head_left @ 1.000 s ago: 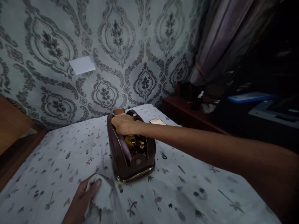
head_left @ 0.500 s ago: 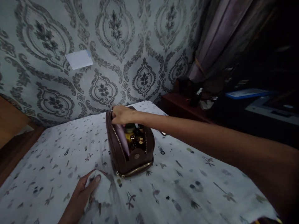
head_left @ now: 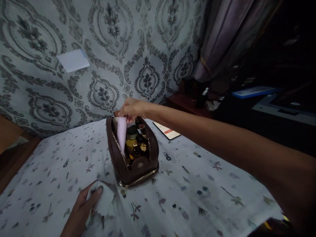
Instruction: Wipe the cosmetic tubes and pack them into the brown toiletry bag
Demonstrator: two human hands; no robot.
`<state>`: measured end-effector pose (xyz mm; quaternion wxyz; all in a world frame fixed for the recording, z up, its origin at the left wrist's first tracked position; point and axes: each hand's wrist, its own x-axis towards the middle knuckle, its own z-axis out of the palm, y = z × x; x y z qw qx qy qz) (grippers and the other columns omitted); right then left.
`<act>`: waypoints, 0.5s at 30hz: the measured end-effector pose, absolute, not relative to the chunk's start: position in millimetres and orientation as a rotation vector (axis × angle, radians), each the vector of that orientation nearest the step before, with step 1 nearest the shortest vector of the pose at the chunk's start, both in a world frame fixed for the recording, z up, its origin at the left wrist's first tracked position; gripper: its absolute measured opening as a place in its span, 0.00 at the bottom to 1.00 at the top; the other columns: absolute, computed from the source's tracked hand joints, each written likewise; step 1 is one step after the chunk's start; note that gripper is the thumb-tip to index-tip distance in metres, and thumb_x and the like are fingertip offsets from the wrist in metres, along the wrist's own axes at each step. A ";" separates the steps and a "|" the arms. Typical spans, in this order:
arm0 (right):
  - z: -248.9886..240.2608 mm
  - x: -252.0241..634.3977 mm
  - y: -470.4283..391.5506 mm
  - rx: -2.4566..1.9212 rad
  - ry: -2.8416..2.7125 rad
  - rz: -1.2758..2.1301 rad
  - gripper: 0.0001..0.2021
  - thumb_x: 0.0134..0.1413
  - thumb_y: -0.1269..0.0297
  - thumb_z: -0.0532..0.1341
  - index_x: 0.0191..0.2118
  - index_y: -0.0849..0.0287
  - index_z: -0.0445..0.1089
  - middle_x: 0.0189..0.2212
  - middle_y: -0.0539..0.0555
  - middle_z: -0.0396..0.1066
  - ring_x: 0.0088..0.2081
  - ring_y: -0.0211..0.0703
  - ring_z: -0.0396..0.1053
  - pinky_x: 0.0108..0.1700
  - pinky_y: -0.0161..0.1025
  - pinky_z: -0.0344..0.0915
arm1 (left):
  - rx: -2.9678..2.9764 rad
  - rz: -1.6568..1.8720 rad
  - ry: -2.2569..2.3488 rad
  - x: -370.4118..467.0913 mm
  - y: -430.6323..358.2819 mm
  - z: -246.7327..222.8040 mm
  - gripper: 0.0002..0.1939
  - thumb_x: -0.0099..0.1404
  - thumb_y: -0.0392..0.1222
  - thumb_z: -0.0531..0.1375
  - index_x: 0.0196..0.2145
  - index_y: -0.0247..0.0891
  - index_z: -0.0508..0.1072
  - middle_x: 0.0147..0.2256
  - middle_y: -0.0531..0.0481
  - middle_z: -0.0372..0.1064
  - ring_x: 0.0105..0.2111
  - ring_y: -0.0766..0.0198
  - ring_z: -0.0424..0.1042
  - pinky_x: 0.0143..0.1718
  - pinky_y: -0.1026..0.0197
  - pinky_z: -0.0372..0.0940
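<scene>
A brown zip-up cosmetic bag (head_left: 133,176) stands unzipped on the patterned sheet, its mouth facing up. Inside are a pale pink flat item (head_left: 121,131), a dark-lidded jar (head_left: 132,132) and several gold-capped bottles (head_left: 136,147). Over the far end of the mouth is my right hand (head_left: 132,109), its fingers curled down beside the top of the pink item. What those fingers pinch is hidden. My left hand (head_left: 82,204), left of the bag and low in view, is closed with the thumb pressing a crumpled white cloth or wipe (head_left: 105,200).
A phone (head_left: 169,131) with a lit screen lies behind the bag, partly under my right forearm. Patterned wallpaper with a white paper (head_left: 73,61) rises behind the bed (head_left: 209,210). To the right are a reddish-brown stand (head_left: 175,98) and a blue-edged flat object (head_left: 255,92).
My right hand has shifted right and up off the bag's left rim. The pink item now shows higher and more upright. My left hand keeps the white cloth. The view has turned slightly right.
</scene>
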<state>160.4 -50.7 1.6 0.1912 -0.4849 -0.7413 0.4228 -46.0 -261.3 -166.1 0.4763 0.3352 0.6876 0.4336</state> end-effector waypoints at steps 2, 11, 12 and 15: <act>-4.9 158.5 -52.9 -1.358 -2.076 1.216 0.08 0.56 0.75 0.60 0.26 0.65 0.71 0.16 0.50 0.70 0.19 0.34 0.69 0.26 0.29 0.69 | 0.807 1.044 1.665 -46.6 -260.3 -166.2 0.30 0.45 0.64 0.69 0.36 0.36 0.78 0.20 0.54 0.68 0.20 0.67 0.64 0.20 0.68 0.59; -13.1 162.3 -56.1 -1.311 -2.456 0.903 0.09 0.59 0.67 0.59 0.31 0.64 0.75 0.12 0.47 0.66 0.18 0.39 0.70 0.24 0.30 0.65 | 0.843 1.084 1.661 -44.6 -261.1 -167.1 0.26 0.48 0.62 0.68 0.36 0.38 0.79 0.19 0.55 0.67 0.19 0.65 0.64 0.20 0.67 0.59; -13.4 162.6 -54.9 -1.286 -2.506 0.829 0.09 0.59 0.68 0.59 0.31 0.64 0.75 0.12 0.47 0.66 0.19 0.39 0.70 0.25 0.31 0.65 | 0.822 1.099 1.674 -45.3 -261.0 -167.9 0.27 0.47 0.62 0.68 0.36 0.38 0.78 0.21 0.54 0.70 0.21 0.63 0.67 0.22 0.66 0.62; -15.2 161.7 -52.9 -1.239 -2.597 0.696 0.10 0.59 0.69 0.58 0.31 0.64 0.76 0.11 0.48 0.65 0.21 0.41 0.73 0.29 0.31 0.65 | 0.776 1.105 1.739 -48.6 -260.1 -170.9 0.28 0.44 0.63 0.69 0.37 0.39 0.78 0.29 0.50 0.76 0.29 0.56 0.73 0.29 0.62 0.68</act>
